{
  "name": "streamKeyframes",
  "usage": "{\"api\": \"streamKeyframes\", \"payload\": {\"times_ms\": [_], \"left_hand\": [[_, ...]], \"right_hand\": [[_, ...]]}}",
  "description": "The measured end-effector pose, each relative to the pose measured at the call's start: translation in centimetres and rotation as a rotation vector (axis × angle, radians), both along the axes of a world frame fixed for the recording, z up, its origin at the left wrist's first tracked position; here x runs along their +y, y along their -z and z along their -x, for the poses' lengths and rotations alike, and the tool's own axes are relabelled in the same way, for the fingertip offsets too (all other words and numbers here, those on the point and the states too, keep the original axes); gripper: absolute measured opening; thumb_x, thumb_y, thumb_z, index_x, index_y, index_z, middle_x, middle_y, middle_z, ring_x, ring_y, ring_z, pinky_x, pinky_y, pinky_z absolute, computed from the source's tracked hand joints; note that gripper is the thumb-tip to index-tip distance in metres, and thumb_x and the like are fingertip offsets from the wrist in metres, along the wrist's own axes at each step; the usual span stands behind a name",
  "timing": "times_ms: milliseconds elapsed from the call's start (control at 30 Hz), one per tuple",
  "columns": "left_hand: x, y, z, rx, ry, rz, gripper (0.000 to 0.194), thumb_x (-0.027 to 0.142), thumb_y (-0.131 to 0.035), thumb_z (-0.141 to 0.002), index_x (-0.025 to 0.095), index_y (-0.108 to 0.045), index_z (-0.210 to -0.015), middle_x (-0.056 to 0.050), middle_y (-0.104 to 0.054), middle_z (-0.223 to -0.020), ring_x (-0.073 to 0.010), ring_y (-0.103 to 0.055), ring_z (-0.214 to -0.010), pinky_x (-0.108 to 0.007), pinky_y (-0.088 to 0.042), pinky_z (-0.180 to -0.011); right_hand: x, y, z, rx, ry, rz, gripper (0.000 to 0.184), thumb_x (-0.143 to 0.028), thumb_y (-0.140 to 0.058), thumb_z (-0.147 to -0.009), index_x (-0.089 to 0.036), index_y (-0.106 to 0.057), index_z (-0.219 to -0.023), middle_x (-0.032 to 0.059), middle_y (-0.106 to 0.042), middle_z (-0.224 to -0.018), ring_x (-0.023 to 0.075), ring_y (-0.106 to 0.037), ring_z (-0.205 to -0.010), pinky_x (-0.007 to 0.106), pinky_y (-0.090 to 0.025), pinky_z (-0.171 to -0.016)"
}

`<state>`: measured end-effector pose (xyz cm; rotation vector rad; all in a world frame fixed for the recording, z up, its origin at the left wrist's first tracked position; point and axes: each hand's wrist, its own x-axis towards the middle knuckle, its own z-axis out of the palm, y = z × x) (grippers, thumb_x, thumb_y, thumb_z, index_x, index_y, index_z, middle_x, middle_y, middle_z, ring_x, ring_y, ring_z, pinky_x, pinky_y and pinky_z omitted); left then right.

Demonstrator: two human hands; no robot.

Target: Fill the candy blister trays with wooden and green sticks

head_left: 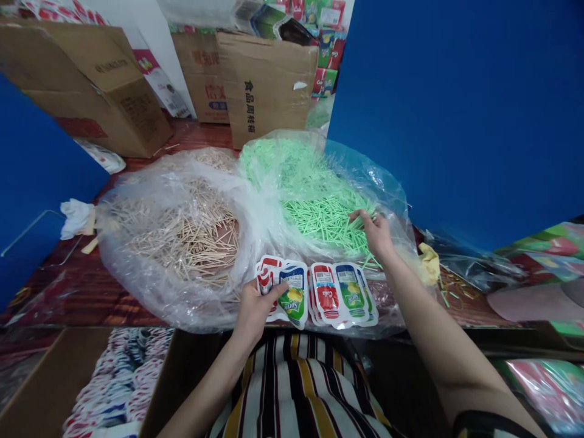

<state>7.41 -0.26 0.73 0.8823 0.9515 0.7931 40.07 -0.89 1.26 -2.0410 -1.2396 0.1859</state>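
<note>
My left hand (pixel 258 304) grips a printed twin drink-shaped packet (pixel 294 295), with the thumb over its front; one half is green and blue with "Sprite" lettering, the other red and partly covered by my fingers. Right of it lies a small stack of similar Cola and Sprite packets (pixel 327 295) at the table's front edge. Over the green sticks (pixel 319 222) in an open clear plastic bag (pixel 267 219), my right hand (pixel 378 234) has its fingers bent in a pinch at the sticks on the right side. How many sticks it holds is hidden.
Pale wooden-coloured sticks (pixel 201 240) fill the left bag. Cardboard boxes (pixel 274 85) stand behind, between blue panels (pixel 456 109). Below the table's left edge, an open box (pixel 59 383) holds many packets (pixel 123 377). A yellow scrap (pixel 429 263) lies at right.
</note>
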Motion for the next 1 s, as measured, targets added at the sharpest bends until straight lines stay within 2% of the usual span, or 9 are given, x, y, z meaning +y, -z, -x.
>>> {"api": "streamKeyframes", "payload": {"times_ms": [67, 200, 333, 467, 533, 600, 700, 800, 1000], "left_hand": [[0.0, -0.2, -0.1, -0.005, 0.004, -0.008, 0.034, 0.028, -0.082, -0.056, 0.014, -0.072, -0.085, -0.006, -0.076, -0.084, -0.0221, -0.070, -0.076, -0.033, -0.055, -0.076], [-0.1, -0.2, -0.3, 0.013, 0.015, -0.011, 0.031, 0.028, -0.082, -0.057, 0.014, -0.072, -0.083, -0.005, -0.075, -0.082, -0.0209, -0.070, -0.075, -0.031, -0.055, -0.073], [-0.2, -0.2, -0.6, 0.029, 0.042, -0.018, 0.028, 0.029, -0.080, -0.060, 0.014, -0.071, -0.082, -0.005, -0.075, -0.083, -0.0204, -0.069, -0.074, -0.031, -0.055, -0.072], [-0.4, -0.7, -0.8, 0.052, 0.061, -0.025, 0.026, 0.026, -0.080, -0.059, 0.015, -0.072, -0.081, -0.004, -0.075, -0.081, -0.0192, -0.069, -0.072, -0.029, -0.054, -0.070], [-0.5, -1.0, -0.9, 0.063, 0.055, -0.011, 0.026, 0.025, -0.081, -0.057, 0.015, -0.072, -0.079, -0.004, -0.075, -0.080, -0.0191, -0.068, -0.071, -0.029, -0.054, -0.068], [-0.5, -1.2, -0.9, 0.067, 0.056, 0.005, 0.026, 0.024, -0.081, -0.056, 0.015, -0.071, -0.078, -0.004, -0.075, -0.079, -0.0193, -0.068, -0.070, -0.029, -0.053, -0.068], [-0.4, -1.2, -0.9, 0.055, 0.073, 0.005, 0.026, 0.024, -0.081, -0.057, 0.015, -0.072, -0.079, -0.004, -0.075, -0.080, -0.0196, -0.068, -0.071, -0.030, -0.053, -0.069], [-0.4, -1.1, -0.9, 0.027, 0.087, -0.004, 0.026, 0.023, -0.080, -0.058, 0.015, -0.072, -0.081, -0.004, -0.075, -0.083, -0.0196, -0.068, -0.074, -0.029, -0.053, -0.072], [-0.4, -0.9, -0.8, 0.030, 0.083, -0.019, 0.026, 0.023, -0.080, -0.060, 0.014, -0.071, -0.082, -0.003, -0.075, -0.080, -0.0182, -0.067, -0.071, -0.029, -0.053, -0.070]], "right_hand": [[0.1, -0.3, 0.3, 0.117, 0.051, -0.136, 0.059, -0.056, -0.014, -0.092, -0.014, -0.053, -0.106, 0.0159, -0.065, -0.106, 0.0221, -0.062, -0.091, 0.036, -0.048, -0.077], [0.6, -1.4, 1.0, 0.626, 0.076, -0.424, 0.033, -0.054, -0.037, -0.087, -0.022, -0.047, -0.090, 0.0086, -0.064, -0.091, 0.0227, -0.064, -0.090, 0.039, -0.052, -0.077], [1.1, -2.2, 2.0, 1.049, 0.023, -0.376, 0.016, -0.033, -0.050, -0.083, -0.024, -0.041, -0.075, 0.0022, -0.056, -0.071, 0.0198, -0.063, -0.074, 0.043, -0.056, -0.076], [0.7, -3.0, 5.6, 1.258, 0.001, -0.305, 0.010, -0.022, -0.056, -0.080, -0.023, -0.047, -0.076, 0.0015, -0.056, -0.071, 0.0192, -0.063, -0.073, 0.044, -0.056, -0.080], [0.1, -3.8, 8.4, 1.336, -0.071, -0.305, 0.010, -0.021, -0.061, -0.080, -0.023, -0.051, -0.079, 0.0006, -0.057, -0.074, 0.0180, -0.063, -0.076, 0.042, -0.055, -0.084], [-0.6, -4.7, 11.2, 1.388, -0.216, -0.338, 0.013, -0.025, -0.065, -0.079, -0.022, -0.053, -0.080, -0.0012, -0.057, -0.077, 0.0154, -0.063, -0.078, 0.039, -0.052, -0.090], [-1.4, -5.8, 14.4, 1.380, -0.384, -0.364, 0.013, -0.030, -0.065, -0.081, -0.025, -0.054, -0.085, -0.0035, -0.056, -0.078, 0.0135, -0.062, -0.077, 0.037, -0.052, -0.087], [-1.7, -6.1, 15.9, 1.351, -0.505, -0.375, 0.013, -0.031, -0.063, -0.083, -0.026, -0.052, -0.089, -0.0040, -0.054, -0.079, 0.0133, -0.062, -0.076, 0.037, -0.052, -0.085], [-1.8, -5.8, 16.5, 1.176, -0.603, -0.330, 0.015, -0.037, -0.058, -0.086, -0.025, -0.049, -0.088, -0.0028, -0.054, -0.079, 0.0156, -0.063, -0.079, 0.036, -0.051, -0.081]]}}
